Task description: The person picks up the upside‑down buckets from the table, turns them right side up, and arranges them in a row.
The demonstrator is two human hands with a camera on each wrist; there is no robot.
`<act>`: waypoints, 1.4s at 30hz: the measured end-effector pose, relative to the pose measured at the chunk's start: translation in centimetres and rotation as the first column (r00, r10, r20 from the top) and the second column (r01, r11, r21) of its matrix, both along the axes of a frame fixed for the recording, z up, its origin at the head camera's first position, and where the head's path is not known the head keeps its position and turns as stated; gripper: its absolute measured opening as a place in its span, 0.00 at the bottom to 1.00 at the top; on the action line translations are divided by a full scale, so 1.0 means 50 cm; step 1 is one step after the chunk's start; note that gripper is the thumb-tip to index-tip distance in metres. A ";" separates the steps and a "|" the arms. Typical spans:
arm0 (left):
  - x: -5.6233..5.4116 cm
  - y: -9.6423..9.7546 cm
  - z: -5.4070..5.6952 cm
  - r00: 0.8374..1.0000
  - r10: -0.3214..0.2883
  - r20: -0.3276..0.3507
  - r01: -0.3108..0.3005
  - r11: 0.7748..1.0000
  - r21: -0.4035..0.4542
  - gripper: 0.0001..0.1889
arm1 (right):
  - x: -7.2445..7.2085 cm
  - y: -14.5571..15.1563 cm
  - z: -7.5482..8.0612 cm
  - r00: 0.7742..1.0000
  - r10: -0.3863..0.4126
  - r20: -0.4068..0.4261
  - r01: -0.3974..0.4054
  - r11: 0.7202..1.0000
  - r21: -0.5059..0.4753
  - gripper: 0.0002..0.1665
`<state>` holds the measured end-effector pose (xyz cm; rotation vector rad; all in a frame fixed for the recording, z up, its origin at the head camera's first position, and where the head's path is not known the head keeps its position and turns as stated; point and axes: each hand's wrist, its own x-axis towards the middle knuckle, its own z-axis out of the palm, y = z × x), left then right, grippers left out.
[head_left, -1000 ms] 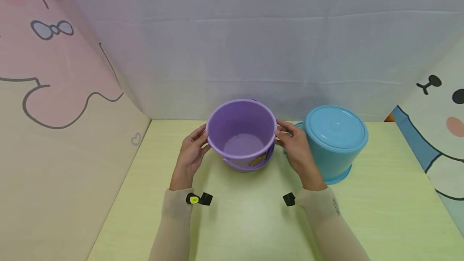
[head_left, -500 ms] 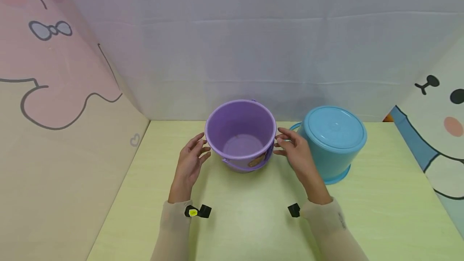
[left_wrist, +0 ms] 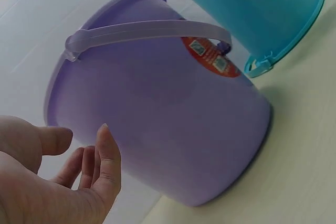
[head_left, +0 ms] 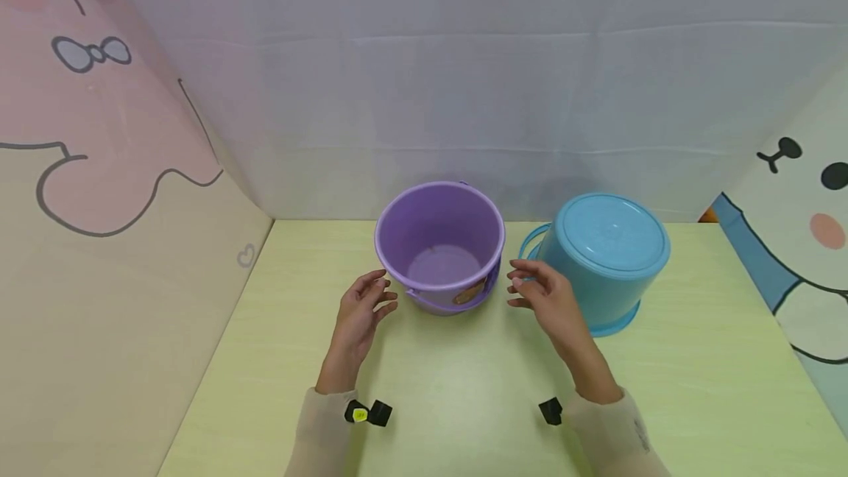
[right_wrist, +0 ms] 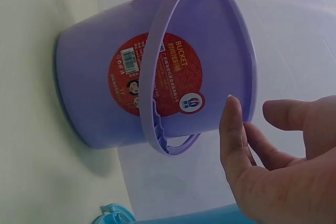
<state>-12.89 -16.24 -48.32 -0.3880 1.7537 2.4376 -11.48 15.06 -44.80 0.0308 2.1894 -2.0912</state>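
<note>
A purple bucket (head_left: 442, 263) stands upright on the table near the back wall, its mouth facing up and nothing inside. Its handle (left_wrist: 142, 31) hangs down along the near side, and a round red label (right_wrist: 157, 74) shows on its wall. My left hand (head_left: 361, 319) is just off the bucket's near left side, fingers loosely bent and holding nothing. On the other side my right hand (head_left: 546, 304) hovers between the purple bucket and a blue bucket (head_left: 612, 263), thumb and fingers apart, with nothing in them. The blue bucket is upside down, its base on top.
The pale yellow table (head_left: 457, 403) runs up to a white cloth wall (head_left: 464, 94) right behind the buckets. Cartoon-printed panels (head_left: 119, 168) flank the table on both sides. The blue bucket's handle (head_left: 530, 240) sticks out toward the purple one.
Both hands have let go of the purple bucket's rim and drawn back toward me, down and away from its sides. The purple bucket stays in place.
</note>
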 end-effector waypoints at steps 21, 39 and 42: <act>0.041 0.050 -0.053 0.991 -0.127 0.041 0.130 0.989 -0.076 0.16 | 0.048 0.034 -0.021 1.000 -0.014 -0.005 0.015 0.999 0.046 0.19; 0.077 0.103 -0.073 0.950 -0.307 0.048 0.311 0.944 -0.110 0.19 | 0.089 0.074 -0.053 0.999 -0.040 0.012 0.039 0.996 0.082 0.18; 0.079 0.116 -0.074 0.945 -0.326 0.034 0.328 0.938 -0.109 0.19 | 0.096 0.082 -0.058 0.999 -0.051 0.009 0.050 0.995 0.086 0.19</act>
